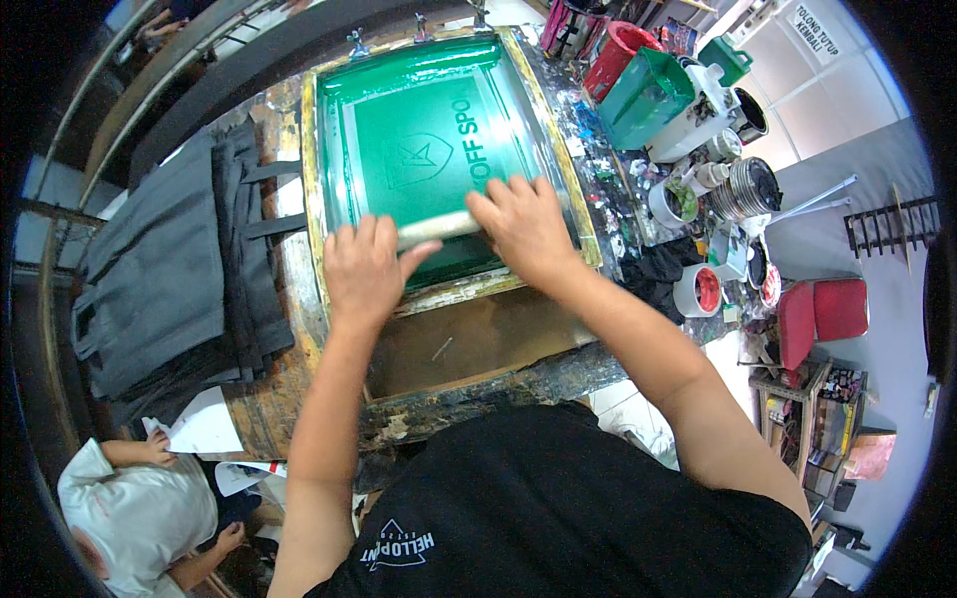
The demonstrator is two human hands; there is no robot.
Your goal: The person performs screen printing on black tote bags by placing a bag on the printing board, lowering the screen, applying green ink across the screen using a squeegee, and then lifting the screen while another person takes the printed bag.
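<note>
A screen-printing frame [311, 169] with worn, paint-stained edges lies in front of me, its mesh [419, 105] coated in green ink. Dark lettering and a shield-shaped emblem show through the mesh. Across its near part lies a squeegee [437, 230] with a pale handle. My left hand [363, 271] grips the handle's left end, thumb pointing inward. My right hand [526, 225] is wrapped over the right end. The blade under the handle is hidden. Metal clamps [421, 32] sit along the frame's far edge.
A stack of black fabric bags [159, 264] lies left of the frame, straps reaching toward it. Right of it stand a red bucket [620, 58], a green container [648, 100] and a white tub of red ink [695, 292]. Another person [140, 508] is at lower left.
</note>
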